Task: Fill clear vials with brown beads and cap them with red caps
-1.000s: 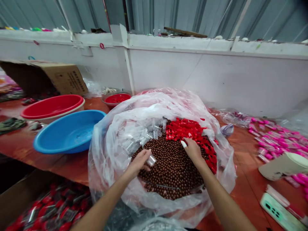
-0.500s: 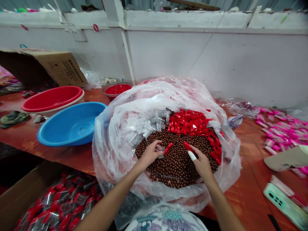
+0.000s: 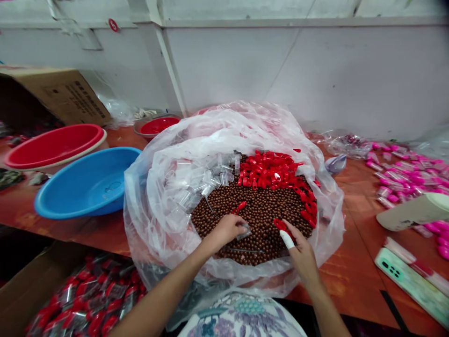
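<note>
My left hand (image 3: 226, 229) is closed on a small clear plastic container (image 3: 245, 232), low over the brown beads (image 3: 256, 203). A loose red plastic piece (image 3: 240, 207) lies on the beads just beyond those fingers. My right hand (image 3: 302, 248) pinches a red plastic cap (image 3: 279, 224) between its fingertips, and one digit wears a white covering (image 3: 286, 239). The beads fill a wide opening lined with a translucent plastic bag (image 3: 150, 224). On top of them sit a heap of red caps (image 3: 270, 168) and a pile of clear containers (image 3: 196, 182).
A blue basin (image 3: 87, 187) and a red basin (image 3: 52, 147) stand at left, with a cardboard box (image 3: 66, 93) behind. Below left, a carton holds red-capped containers (image 3: 91, 290). Pink containers (image 3: 414, 173), a pale cup (image 3: 410, 213) and a phone (image 3: 409, 276) lie at right.
The view has tilted down and shifted. My left hand has drawn nearer with the clear container, leaving the red piece on the beads. The right hand still holds its cap, now lower.
</note>
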Demonstrator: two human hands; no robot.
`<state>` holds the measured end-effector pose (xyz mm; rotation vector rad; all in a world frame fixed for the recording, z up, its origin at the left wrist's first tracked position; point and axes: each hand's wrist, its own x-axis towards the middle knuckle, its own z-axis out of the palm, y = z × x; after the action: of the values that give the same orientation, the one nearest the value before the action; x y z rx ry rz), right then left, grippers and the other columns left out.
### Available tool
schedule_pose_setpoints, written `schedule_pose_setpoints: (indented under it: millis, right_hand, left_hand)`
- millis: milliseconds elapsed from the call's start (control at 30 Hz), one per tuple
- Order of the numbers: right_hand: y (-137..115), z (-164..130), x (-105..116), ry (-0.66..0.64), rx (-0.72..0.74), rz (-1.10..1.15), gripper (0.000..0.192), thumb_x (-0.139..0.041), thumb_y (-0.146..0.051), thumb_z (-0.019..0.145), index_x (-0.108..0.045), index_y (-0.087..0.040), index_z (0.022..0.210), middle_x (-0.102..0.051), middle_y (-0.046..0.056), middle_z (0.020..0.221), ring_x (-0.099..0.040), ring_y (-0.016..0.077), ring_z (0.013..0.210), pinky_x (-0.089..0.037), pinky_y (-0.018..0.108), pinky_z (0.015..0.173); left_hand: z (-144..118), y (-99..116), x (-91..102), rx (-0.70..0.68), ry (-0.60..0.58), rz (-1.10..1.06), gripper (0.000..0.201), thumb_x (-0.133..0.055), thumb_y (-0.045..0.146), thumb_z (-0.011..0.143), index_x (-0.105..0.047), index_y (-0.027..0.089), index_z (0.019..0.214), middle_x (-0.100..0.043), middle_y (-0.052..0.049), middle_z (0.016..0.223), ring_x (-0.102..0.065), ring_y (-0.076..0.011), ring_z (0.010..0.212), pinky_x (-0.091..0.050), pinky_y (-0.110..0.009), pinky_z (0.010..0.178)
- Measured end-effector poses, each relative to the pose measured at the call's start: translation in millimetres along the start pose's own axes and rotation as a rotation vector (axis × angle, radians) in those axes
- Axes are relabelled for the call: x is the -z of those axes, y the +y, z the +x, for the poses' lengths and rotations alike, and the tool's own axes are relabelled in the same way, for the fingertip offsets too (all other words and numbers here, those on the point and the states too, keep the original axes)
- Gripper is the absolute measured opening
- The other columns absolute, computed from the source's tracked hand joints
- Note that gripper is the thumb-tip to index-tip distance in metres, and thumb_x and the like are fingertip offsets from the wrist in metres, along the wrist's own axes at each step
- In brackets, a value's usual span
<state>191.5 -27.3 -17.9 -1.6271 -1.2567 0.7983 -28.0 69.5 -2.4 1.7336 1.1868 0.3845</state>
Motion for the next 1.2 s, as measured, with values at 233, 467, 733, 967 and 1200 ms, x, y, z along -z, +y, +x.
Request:
schedule_pose_setpoints:
  millis: [233, 467, 733, 967, 1200]
  right_hand:
    - [7, -6, -2, 0.008, 0.015, -0.021, 0.035, -0.044, -0.041, 0.085, -0.058, -0.02, 0.109, -0.059, 0.008, 0.112, -0.051, 0.0229, 0.107, -0.035, 0.041, 0.098]
    - [5, -7, 1, 0.065, -0.019, 0.045, 0.045, -0.039, -0.04, 0.087, -0.043, -0.022, 0.128, -0.053, 0.009, 0.117, -0.055, 0.0201, 0.094, -0.043, 0.039, 0.087]
    - [7, 0, -3, 0.031, -0.151, 0.265, 0.047, -0.047, -0.043, 0.083, -0.048, -0.023, 0.125, -0.055, 0.007, 0.12, -0.055, 0.0189, 0.094, -0.047, 0.032, 0.08]
    - [3, 5, -11, -0.099, -0.17, 0.338, 0.05, -0.049, -0.04, 0.082, -0.042, -0.025, 0.129, -0.06, 0.007, 0.105, -0.056, 0.0132, 0.066, -0.048, 0.027, 0.058]
    - [-1, 8, -24, -0.161, -0.148, 0.35, 0.05, -0.05, -0.038, 0.08, -0.043, -0.025, 0.128, -0.058, 0.007, 0.11, -0.06, 0.0148, 0.071, -0.051, 0.029, 0.061]
  left_hand:
    - [40, 4, -28.1, 0.085, 0.102, -0.339, 0.012, -0.07, 0.021, 0.058, -0.069, 0.015, 0.069, -0.062, -0.001, 0.063, -0.055, -0.0177, 0.062, -0.042, -0.028, 0.062]
    - [53, 4, -50.9, 0.131, 0.103, -0.627, 0.029, -0.07, 0.025, 0.063, -0.063, 0.014, 0.089, -0.061, -0.005, 0.08, -0.058, -0.0161, 0.066, -0.049, -0.03, 0.056]
    - [35, 7, -39.1, 0.181, 0.066, -0.948, 0.046, -0.074, 0.012, 0.057, -0.06, 0.015, 0.101, -0.053, -0.003, 0.084, -0.057, -0.0131, 0.071, -0.055, -0.029, 0.056]
    - [9, 19, -24.6, 0.23, 0.025, -1.051, 0.036, -0.07, 0.015, 0.065, -0.063, 0.013, 0.101, -0.06, -0.009, 0.095, -0.059, -0.0171, 0.079, -0.057, -0.03, 0.057]
    - [-9, 11, -25.6, 0.183, 0.106, -0.986, 0.034, -0.069, 0.018, 0.067, -0.065, 0.014, 0.101, -0.063, -0.009, 0.1, -0.059, -0.0174, 0.083, -0.057, -0.03, 0.063]
